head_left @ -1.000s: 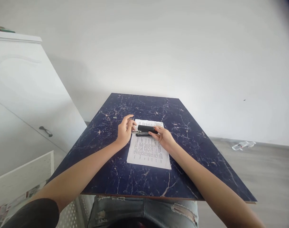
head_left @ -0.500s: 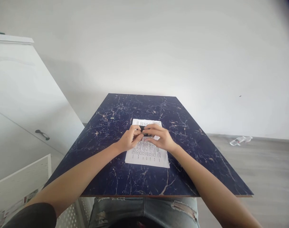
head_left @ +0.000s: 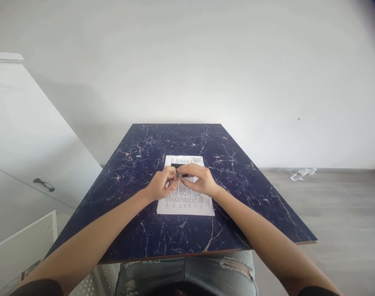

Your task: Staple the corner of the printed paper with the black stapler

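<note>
Sheets of printed paper lie on the dark blue marbled table. Over their upper half both hands meet at a small dark object with a silvery part, whose kind I cannot make out. My left hand is closed, with thumb and fingertips pinching at the object's left end. From the right, my right hand grips it between thumb and fingers, which hide much of it. Behind the fingertips a flat black piece shows against the paper; whether it belongs to the held object, I cannot tell.
A tiny pale item rests on the table's left side. Left of the table stands a white cabinet with a dark handle. A clear plastic bottle lies on the grey floor by the wall.
The view has shifted slightly. My hands remain together over the paper, and my fingers have changed their hold, so the silvery part and the black piece behind show more.
</note>
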`<state>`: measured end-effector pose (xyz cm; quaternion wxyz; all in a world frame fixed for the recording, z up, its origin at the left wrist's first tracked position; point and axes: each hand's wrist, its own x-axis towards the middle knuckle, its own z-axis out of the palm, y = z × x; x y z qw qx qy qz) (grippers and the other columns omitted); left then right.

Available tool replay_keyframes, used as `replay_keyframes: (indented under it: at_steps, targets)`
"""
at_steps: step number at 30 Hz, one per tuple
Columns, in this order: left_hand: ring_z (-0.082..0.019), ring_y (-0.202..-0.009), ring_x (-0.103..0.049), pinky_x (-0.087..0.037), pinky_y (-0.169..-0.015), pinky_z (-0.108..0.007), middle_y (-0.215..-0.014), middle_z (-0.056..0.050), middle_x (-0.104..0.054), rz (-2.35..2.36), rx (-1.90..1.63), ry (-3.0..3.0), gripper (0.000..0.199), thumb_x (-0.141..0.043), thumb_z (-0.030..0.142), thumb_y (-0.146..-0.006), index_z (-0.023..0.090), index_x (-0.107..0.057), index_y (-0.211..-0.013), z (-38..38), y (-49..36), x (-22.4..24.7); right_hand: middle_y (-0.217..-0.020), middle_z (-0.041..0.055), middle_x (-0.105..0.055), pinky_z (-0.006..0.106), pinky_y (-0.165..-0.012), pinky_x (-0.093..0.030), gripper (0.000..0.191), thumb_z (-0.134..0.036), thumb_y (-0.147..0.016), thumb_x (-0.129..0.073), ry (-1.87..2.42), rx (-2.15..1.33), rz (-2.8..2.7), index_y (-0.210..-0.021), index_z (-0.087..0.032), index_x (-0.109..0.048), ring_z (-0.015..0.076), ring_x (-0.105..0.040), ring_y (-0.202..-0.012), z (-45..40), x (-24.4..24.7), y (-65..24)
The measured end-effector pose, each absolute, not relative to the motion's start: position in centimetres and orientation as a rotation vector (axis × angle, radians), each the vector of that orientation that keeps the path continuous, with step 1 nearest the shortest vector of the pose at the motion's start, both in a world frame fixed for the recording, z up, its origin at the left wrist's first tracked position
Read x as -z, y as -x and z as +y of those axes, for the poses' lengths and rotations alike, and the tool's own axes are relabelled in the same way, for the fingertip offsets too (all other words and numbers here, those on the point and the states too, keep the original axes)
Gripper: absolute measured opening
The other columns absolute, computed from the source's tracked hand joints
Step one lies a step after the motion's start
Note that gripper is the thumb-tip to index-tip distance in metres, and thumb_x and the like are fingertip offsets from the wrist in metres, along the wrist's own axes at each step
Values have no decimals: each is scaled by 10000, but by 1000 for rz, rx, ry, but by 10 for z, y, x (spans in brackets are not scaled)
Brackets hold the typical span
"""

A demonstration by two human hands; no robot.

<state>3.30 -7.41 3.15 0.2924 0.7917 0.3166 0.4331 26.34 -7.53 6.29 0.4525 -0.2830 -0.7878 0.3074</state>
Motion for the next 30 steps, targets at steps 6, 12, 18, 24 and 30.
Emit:
replay_keyframes:
  at_steps: [6,12,18,24,30]
  targets:
    - [-152,-573,-574,-426,-642,-280,-719,7,-653,1453,-1459,-1981,236,-519,458,-1023,249,-620,-982,-24,20,-42,-960,71,-794,376,-787,-602,224,-339,-857,-680,1196,-341,-1626,-1015,-220,-786,208,-708,-756,-16,-45,-334]
    - [-315,-1031,-656,-478,-927,-424,-1096,-167,-678,2244,-1122,-1954,255,-452,319,-1034,194,-655,-942,15,82,-29,-819,66,-784,374,-856,-530,171,-326,-788,-697,1720,-55,-1604,-862,-209,-796,263,-731,-829,31,-10,-418]
    - [-405,-1267,-567,-425,-1069,-579,-1297,-192,-643,2247,-893,-2007,269,-548,139,-936,201,-729,-1124,18,86,-16,-969,129,-785,418,-947,-495,239,-317,-834,-646,1898,3,-1705,-924,-175,-815,307,-683,-983,43,4,-428]
    - [-367,-1216,-606,-461,-1069,-533,-1157,-159,-704,2201,-893,-2040,193,-575,148,-932,203,-747,-1002,19,84,-18,-1345,172,-664,507,-1063,-426,449,-340,-934,-533,1906,25,-1803,-1293,-172,-745,354,-549,-1215,49,15,-426]
    - [-253,-1013,-720,-542,-989,-400,-1056,-105,-766,1881,-1108,-2076,211,-534,193,-992,186,-705,-1117,19,57,-11,-1441,163,-608,531,-1044,-439,495,-365,-966,-475,1926,32,-1841,-1357,-162,-701,389,-508,-1237,50,19,-428]
